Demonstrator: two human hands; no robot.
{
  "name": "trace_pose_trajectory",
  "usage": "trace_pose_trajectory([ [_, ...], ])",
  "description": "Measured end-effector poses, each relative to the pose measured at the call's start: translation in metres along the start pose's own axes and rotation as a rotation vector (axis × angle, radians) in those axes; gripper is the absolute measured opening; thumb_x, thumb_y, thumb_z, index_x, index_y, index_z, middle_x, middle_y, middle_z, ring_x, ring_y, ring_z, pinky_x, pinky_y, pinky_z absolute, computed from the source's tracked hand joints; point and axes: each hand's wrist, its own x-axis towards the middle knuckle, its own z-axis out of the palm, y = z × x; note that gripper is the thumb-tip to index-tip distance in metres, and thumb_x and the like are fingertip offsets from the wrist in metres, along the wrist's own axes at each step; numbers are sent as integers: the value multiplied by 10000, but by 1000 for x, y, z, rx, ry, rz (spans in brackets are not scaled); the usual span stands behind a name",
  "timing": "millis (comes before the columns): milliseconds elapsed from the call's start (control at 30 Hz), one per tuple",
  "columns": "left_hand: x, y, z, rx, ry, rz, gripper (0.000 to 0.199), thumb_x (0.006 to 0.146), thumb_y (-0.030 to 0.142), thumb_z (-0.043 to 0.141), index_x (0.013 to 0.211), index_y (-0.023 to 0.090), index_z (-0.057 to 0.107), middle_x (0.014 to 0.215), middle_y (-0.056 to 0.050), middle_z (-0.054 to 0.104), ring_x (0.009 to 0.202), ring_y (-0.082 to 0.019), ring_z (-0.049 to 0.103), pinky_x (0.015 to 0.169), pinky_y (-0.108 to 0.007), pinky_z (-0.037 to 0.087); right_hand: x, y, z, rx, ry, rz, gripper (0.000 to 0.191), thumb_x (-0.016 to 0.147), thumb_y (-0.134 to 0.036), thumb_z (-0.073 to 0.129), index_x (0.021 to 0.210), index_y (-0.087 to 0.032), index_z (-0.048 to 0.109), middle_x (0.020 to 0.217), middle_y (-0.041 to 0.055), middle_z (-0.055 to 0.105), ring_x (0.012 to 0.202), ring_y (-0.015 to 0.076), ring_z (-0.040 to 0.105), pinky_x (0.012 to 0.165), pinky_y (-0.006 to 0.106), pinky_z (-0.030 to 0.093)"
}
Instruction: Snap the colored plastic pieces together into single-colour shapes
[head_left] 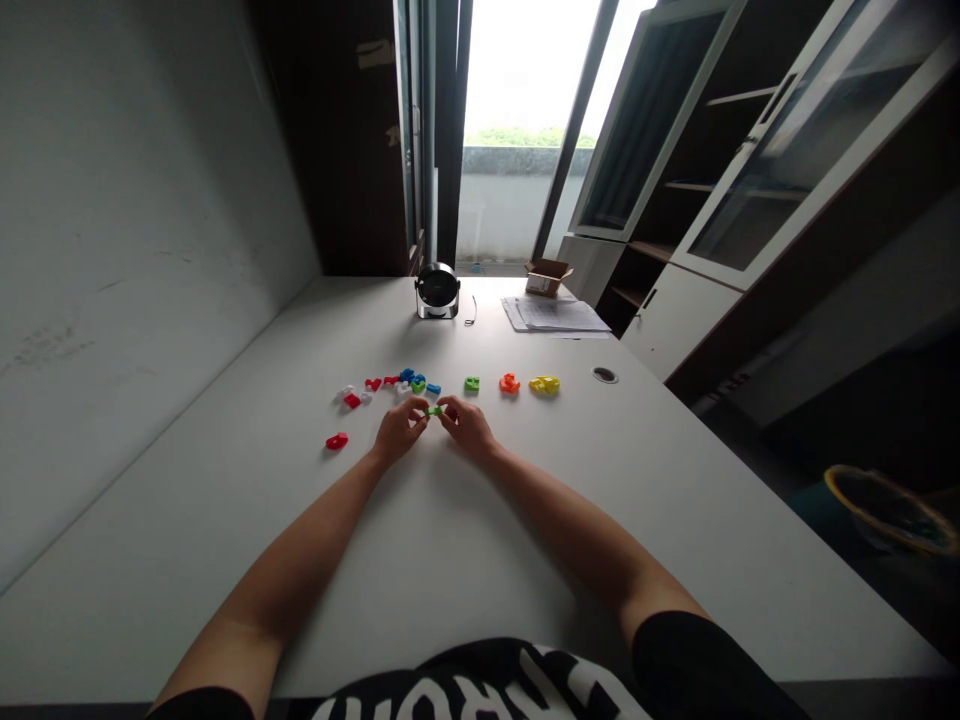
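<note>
Green plastic piece [434,411], small and held just above or on the white table [465,560] (contact with the surface cannot be determined), is located between the fingertips of both hands. The left hand [401,432] pinches its left end with bent fingers; the right hand [466,425] grips the opposite end in like fashion. Directly beyond the hands lies a close cluster of blue pieces [406,376], a white piece [403,390] and a lime piece [418,387]. Left of this cluster, red pieces [373,384] and pale pieces [346,392] are scattered, with a lone red block [337,441] nearer the person. To the right, in a spaced row, are a square green block [472,383], an orange cluster [509,383] and a yellow cluster [544,385]. Farther back stand a round black device [437,291] on a bracket, its type not determinable, and a thin cord [472,312]. Printed papers [559,314] lie to the right, an open cardboard box [548,277] at their far edge. A round cable grommet [604,375] is set near the right edge. Glass-door cabinets [780,150] line the right side.
</note>
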Motion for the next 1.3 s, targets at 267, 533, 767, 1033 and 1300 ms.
trace_pose_trajectory([
  [267, 0, -1, 2, 29, -42, -36, 168, 880, 228, 603, 1045, 228, 633, 929, -22, 736, 772, -172, 723, 673, -273, 565, 1, 2, -4, -73, -67, 51, 200, 877, -223, 557, 1044, -243, 664, 650, -55, 580, 573, 113, 489, 606, 220, 337],
  [533, 1, -4, 3, 55, -65, -73, 179, 874, 209, 579, 1029, 217, 669, 989, -38, 730, 748, -150, 675, 699, -267, 560, 10, 28, -46, -385, -232, 150, 244, 831, -203, 602, 1055, -248, 687, 749, -6, 679, 639, 148, 538, 598, 242, 307],
  [767, 1, -4, 3, 46, -83, -57, 170, 859, 200, 572, 989, 216, 681, 970, -46, 718, 746, -161, 658, 686, -278, 553, 14, 42, -79, -566, -134, 229, 379, 914, -120, 493, 1201, -273, 687, 1157, 61, 713, 933, 214, 646, 746, 285, 409],
  [1033, 1, -2, 4, 68, -93, -58, 159, 865, 205, 577, 980, 218, 684, 960, -41, 715, 742, -164, 654, 683, -281, 540, 14, 37, -72, -583, -109, 361, 232, 955, -349, 578, 1140, -223, 640, 967, 75, 714, 811, 227, 634, 715, 309, 403],
  [1300, 1, 3, 4, 116, -125, -32, 156, 874, 200, 563, 967, 218, 687, 939, -41, 713, 768, -175, 648, 701, -294, 526, 7, 39, -56, -657, -44, 314, 192, 962, -306, 569, 1113, -201, 624, 1099, 138, 683, 1017, 289, 603, 808, 346, 396],
])
